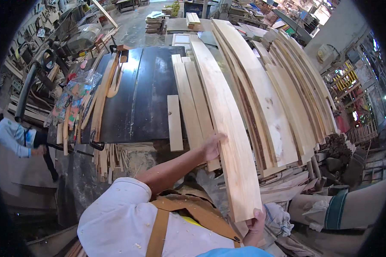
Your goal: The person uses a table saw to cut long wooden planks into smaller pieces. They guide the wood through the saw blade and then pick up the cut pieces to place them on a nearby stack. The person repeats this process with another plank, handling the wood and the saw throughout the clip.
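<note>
Plank (229, 115) gripped: left hand (211, 147) at side, right hand (255, 223) at near corner; slack grip could twist it into boards (189, 98) by worktop (152, 94) right edge.

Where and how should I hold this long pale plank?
I'd approach the plank from its near end: left hand partway along the left edge, right hand at the near right corner. It's long, narrow, stretching away, so spread grips should steady it.

Bright upper right, white glare on dark tabletop (154, 96) — held plank (229, 124) fisheye-bowed, corners black
</note>
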`<state>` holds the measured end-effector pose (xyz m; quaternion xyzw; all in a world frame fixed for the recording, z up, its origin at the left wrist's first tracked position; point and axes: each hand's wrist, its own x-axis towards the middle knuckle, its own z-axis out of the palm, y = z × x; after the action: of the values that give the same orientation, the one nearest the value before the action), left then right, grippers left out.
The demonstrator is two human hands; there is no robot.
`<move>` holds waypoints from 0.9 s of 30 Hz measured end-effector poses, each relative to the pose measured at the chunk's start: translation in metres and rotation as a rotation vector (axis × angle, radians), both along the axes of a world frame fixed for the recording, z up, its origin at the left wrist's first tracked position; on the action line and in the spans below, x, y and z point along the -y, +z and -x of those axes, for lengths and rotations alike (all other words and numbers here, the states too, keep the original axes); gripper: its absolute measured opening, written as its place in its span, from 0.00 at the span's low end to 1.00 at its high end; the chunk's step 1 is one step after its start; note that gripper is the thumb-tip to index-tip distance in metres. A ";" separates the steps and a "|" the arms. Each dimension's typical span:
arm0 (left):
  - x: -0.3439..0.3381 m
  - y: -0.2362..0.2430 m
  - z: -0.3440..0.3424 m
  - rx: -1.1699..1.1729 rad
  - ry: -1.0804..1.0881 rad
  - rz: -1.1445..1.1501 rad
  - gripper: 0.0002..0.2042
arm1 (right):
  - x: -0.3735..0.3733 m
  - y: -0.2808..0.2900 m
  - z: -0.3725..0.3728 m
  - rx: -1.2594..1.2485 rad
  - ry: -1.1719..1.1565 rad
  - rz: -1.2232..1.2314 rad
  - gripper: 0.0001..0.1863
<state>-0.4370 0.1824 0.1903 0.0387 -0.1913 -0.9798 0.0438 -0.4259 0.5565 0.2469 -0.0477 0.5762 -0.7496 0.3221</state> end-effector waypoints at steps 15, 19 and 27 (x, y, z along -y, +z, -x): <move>-0.022 -0.015 -0.038 0.202 -0.635 0.928 0.30 | 0.039 -0.161 0.125 0.329 0.047 -0.058 0.27; -0.021 -0.039 -0.088 0.254 -0.869 0.952 0.24 | 0.055 -0.218 0.142 0.642 0.067 -0.057 0.30; -0.029 -0.155 -0.204 1.045 -0.255 0.684 0.14 | 0.038 -0.256 0.157 0.610 -0.060 -0.237 0.34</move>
<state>-0.2335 0.2113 0.0354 0.4721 -0.4925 -0.7129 -0.1623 -0.5827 0.5185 -0.0089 0.2335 0.5375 -0.6664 0.4610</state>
